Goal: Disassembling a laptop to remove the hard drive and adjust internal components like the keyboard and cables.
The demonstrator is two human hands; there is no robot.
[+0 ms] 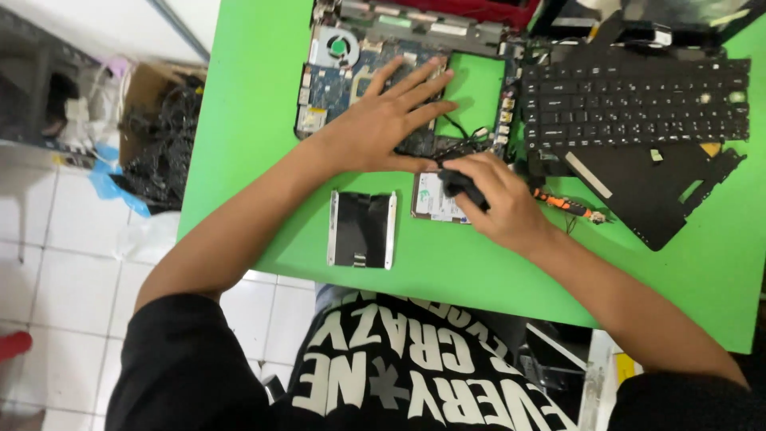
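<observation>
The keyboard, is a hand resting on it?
No, the black keyboard lies untouched to the right, while the left hand lies flat on the circuit board and the right hand grips a black tool.

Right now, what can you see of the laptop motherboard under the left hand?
The motherboard lies flat at the far side of the green table, bare of its casing. It is a blue-green circuit board with a round cooling fan at its far left corner, small connectors along its edges, and a cut-out through which the table shows. The left hand rests palm-down on it, fingers spread. A black keyboard lies just beside it.
</observation>
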